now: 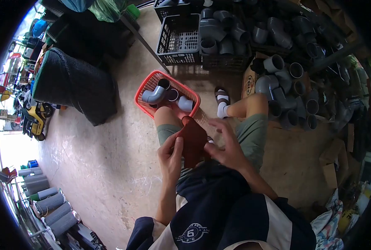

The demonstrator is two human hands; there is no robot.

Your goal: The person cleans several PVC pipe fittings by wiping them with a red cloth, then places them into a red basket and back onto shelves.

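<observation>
in the head view, the person is sitting with bare knees apart, and both hands are working in front of the lap. the left hand (171, 152) is grasping a reddish-brown cloth-like piece (193, 139), its thumb pressing on the near face and its other fingers curling behind the edge. the piece is hanging between the two hands, above the lap and just beside the left knee, its upper tip pointing toward a red basket (181, 84). the right hand (227, 146) is hovering at the piece's right side, its fingers spreading loosely and blurring a little; i cannot tell whether its thumb is touching the edge.

the basket is standing on the concrete floor (123, 166) beyond the left knee, and it is holding gray pipe fittings, among them a bent one (153, 96) that is lying toward the left side. a sandaled foot (222, 102) is resting on the floor to the right of the basket. farther forward, a black crate (179, 58) is standing beside another crate that is brimming with gray elbows (212, 29). more fittings (266, 85) are crowding together beyond the right knee. at the left, a dark mesh roll (75, 83) is leaning on the floor.
</observation>
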